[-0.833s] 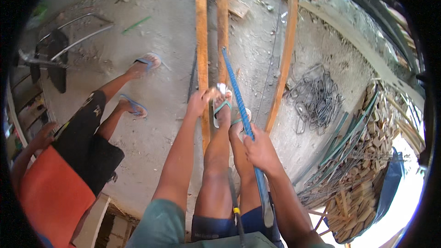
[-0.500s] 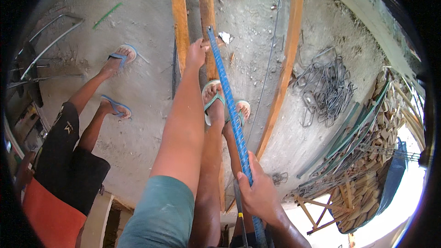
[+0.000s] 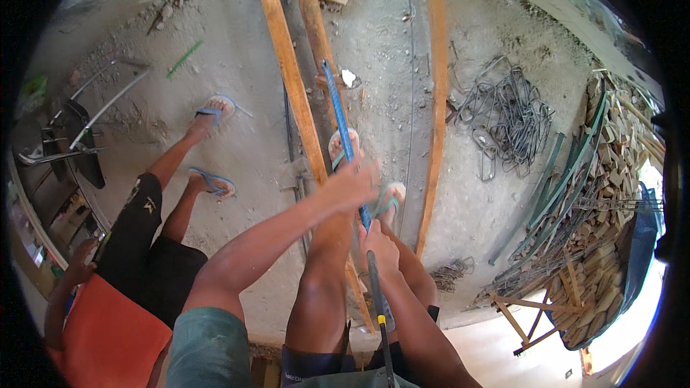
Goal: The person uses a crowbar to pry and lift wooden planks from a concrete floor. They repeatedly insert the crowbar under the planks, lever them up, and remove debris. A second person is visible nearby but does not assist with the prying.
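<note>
A long blue bar with a spiral pattern [image 3: 336, 103] slants away from me, its far tip over the wooden beams. My right hand [image 3: 379, 250] is closed around its nearer part. A black rod with a yellow band [image 3: 376, 289] runs beside that hand toward the lower edge; whether the hand also grips it I cannot tell. Over the bar's middle is my left hand [image 3: 351, 183], blurred, its fingers stretched out to the right and not wrapped round the bar. Beneath are my feet in sandals [image 3: 390, 201], partly covered by the bar and left hand.
Wooden beams [image 3: 291, 75] lie to the left, and another beam [image 3: 435, 100] to the right. Right of these are a bent-wire heap [image 3: 507, 115] and stacked wood pieces [image 3: 611, 154]. At left stands a person in an orange top [image 3: 115, 327], near a metal frame [image 3: 108, 111].
My left hand has left the bar's far end and come back to its middle, fingers now outstretched. My right hand has shifted slightly farther up in view. The whole view has shifted.
</note>
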A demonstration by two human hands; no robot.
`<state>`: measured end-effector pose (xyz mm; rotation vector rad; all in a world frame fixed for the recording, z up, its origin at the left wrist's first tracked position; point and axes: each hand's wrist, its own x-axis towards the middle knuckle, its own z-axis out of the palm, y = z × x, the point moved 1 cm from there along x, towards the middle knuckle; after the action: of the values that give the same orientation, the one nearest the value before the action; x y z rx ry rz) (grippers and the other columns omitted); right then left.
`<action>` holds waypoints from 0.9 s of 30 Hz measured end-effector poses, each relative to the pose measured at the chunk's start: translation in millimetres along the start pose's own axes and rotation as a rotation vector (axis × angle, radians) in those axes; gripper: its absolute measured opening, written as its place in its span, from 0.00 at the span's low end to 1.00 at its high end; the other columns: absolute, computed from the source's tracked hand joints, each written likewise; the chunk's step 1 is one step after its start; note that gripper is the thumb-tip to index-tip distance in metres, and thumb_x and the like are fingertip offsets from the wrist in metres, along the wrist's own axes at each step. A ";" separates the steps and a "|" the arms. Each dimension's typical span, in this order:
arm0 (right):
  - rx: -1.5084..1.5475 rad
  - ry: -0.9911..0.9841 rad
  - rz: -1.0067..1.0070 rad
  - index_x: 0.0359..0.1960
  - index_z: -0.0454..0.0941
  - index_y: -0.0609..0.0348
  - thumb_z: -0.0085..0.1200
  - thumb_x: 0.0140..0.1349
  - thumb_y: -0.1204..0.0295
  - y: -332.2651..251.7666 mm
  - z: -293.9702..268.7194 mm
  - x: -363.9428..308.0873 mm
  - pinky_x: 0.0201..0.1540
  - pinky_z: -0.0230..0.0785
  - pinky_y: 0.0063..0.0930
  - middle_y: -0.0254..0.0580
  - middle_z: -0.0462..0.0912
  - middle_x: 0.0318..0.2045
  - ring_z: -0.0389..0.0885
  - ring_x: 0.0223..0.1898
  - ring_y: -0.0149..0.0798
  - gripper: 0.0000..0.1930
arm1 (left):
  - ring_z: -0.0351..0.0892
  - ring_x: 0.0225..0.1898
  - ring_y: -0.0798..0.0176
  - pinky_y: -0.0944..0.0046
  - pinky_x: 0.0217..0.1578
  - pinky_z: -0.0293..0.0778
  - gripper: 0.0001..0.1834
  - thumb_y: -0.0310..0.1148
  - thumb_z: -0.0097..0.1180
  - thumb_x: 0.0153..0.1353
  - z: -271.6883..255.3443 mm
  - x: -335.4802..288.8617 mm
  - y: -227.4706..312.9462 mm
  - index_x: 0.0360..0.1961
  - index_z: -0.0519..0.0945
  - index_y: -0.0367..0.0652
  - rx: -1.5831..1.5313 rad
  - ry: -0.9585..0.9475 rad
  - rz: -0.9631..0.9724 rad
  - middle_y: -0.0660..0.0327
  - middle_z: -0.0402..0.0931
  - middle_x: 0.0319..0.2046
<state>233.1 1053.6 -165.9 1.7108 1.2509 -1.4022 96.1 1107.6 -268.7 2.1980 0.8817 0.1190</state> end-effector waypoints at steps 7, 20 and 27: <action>0.061 0.060 0.085 0.49 0.71 0.62 0.44 0.68 0.55 15.8 23.4 15.5 0.47 0.72 0.57 0.63 0.82 0.37 0.81 0.41 0.65 0.21 | 0.84 0.31 0.59 0.41 0.49 0.66 0.04 0.36 0.61 0.47 57.7 17.2 15.6 0.19 0.86 0.55 0.236 -0.496 0.038 0.65 0.83 0.23; 0.306 0.130 0.085 0.55 0.75 0.51 0.54 0.62 0.55 130.9 208.8 176.8 0.46 0.72 0.54 0.63 0.83 0.36 0.81 0.42 0.62 0.22 | 0.83 0.40 0.64 0.50 0.56 0.56 0.09 0.35 0.55 0.56 232.4 -0.9 0.4 0.30 0.89 0.54 0.321 -0.570 -0.212 0.67 0.85 0.32; 0.407 0.096 -0.026 0.46 0.79 0.58 0.55 0.58 0.52 171.4 187.4 206.7 0.46 0.72 0.52 0.64 0.82 0.37 0.80 0.43 0.66 0.23 | 0.83 0.46 0.61 0.51 0.54 0.60 0.11 0.35 0.55 0.59 257.8 51.4 8.6 0.37 0.88 0.51 0.244 -0.890 -0.325 0.64 0.86 0.39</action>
<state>315.8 884.4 -433.8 2.0558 1.0924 -1.6960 227.2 977.5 -455.9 1.9570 0.7209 -1.0831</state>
